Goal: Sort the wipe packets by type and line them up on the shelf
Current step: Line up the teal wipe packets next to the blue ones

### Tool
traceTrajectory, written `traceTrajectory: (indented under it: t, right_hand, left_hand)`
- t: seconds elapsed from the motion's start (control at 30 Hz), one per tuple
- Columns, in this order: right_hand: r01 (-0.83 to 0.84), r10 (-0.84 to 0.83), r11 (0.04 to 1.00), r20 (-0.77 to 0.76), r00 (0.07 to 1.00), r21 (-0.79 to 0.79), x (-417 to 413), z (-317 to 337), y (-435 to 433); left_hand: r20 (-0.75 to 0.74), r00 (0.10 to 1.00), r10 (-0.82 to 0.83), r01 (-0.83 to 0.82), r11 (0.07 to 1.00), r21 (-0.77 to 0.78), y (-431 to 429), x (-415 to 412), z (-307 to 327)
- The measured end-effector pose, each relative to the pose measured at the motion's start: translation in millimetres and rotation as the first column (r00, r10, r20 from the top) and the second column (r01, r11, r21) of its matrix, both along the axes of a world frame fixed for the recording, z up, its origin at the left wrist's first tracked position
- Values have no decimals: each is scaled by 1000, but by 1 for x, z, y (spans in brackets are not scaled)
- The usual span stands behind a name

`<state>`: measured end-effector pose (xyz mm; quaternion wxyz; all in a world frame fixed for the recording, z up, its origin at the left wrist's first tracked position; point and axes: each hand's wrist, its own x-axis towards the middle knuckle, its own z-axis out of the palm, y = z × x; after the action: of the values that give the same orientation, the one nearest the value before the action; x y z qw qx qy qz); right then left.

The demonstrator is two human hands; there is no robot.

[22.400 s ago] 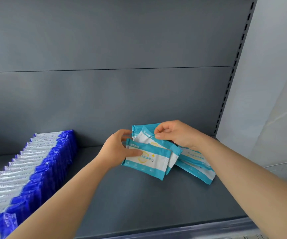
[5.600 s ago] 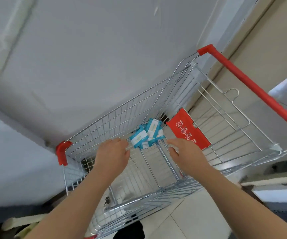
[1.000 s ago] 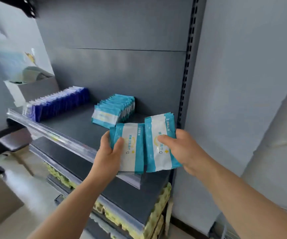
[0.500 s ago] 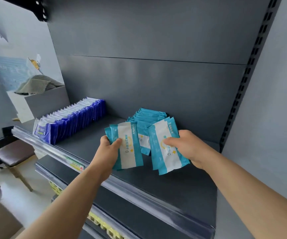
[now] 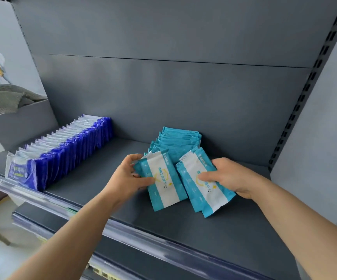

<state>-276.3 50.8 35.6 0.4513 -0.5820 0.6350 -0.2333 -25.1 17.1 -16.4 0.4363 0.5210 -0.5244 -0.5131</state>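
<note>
My left hand (image 5: pixel 127 178) grips a small stack of teal-and-white wipe packets (image 5: pixel 163 182) low over the grey shelf (image 5: pixel 183 227). Beside it, my right hand (image 5: pixel 230 176) holds a second stack of teal packets (image 5: pixel 210 190), thumb across the front. Right behind both stacks, a row of teal packets (image 5: pixel 178 140) stands against the shelf's back panel. A long row of blue-and-white packets (image 5: pixel 62 152) stands upright at the left of the shelf.
The shelf has a clear plastic front rail (image 5: pixel 123 231). A perforated upright (image 5: pixel 305 87) and a pale wall close the right side. A grey box with a folded cloth (image 5: pixel 3 98) sits beyond the shelf's left end. A lower shelf (image 5: pixel 32 217) juts out below.
Both hands have carried their teal stacks forward and down onto the shelf, just in front of the standing teal row. The view has come closer to the shelf.
</note>
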Motion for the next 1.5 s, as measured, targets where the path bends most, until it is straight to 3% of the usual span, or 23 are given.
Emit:
traceTrajectory:
  t: [0.23, 0.3, 0.37, 0.43, 0.63, 0.77, 0.83, 0.9, 1.0, 1.1, 1.2, 1.33, 1.5]
  right_hand:
    - [218, -217, 967, 19, 976, -129, 5, 16, 13]
    - [231, -232, 962, 10, 973, -145, 6, 20, 19]
    - [200, -203, 972, -11, 979, -125, 9, 19, 26]
    - [155, -157, 984, -23, 987, -86, 18, 14, 31]
    - [48, -74, 993, -256, 964, -105, 56, 9, 23]
    - [17, -96, 985, -465, 880, -171, 82, 6, 4]
    - [1, -119, 976, -531, 839, -218, 96, 2, -1]
    - [-1, -148, 965, -545, 825, -264, 104, -4, -1]
    - [46, -226, 941, -524, 821, -334, 97, -10, 10]
    - [108, -249, 954, -542, 803, -278, 79, -17, 28]
    - [147, -239, 964, -471, 849, -223, 72, -27, 38]
    - [148, -288, 922, -376, 881, -358, 89, -28, 31]
    - [184, -352, 910, -456, 818, -372, 96, -27, 33]
  left_hand:
    - [61, 996, -64, 65, 998, -20, -24, 0, 2]
    - [332, 942, -37, 82, 989, -123, -29, 3, 2]
    - [602, 799, -5, 156, 967, -200, -34, 10, 4]
    - [681, 730, -57, 228, 960, -164, -38, 18, 3]
    - [499, 823, -270, 342, 938, -57, -42, 33, -8]
    - [338, 857, -389, 418, 908, -14, -40, 42, -7]
    - [398, 826, -399, 451, 891, -42, -36, 44, -9]
    - [543, 775, -322, 429, 900, -80, -34, 44, -11]
    - [643, 732, -225, 391, 912, -126, -33, 45, -14]
    - [623, 762, -177, 349, 922, -166, -30, 49, -16]
    - [637, 754, -162, 379, 899, -220, -23, 50, -16]
    - [578, 752, -318, 489, 856, -166, -16, 42, -15]
    - [587, 745, -316, 480, 865, -144, -15, 41, -11]
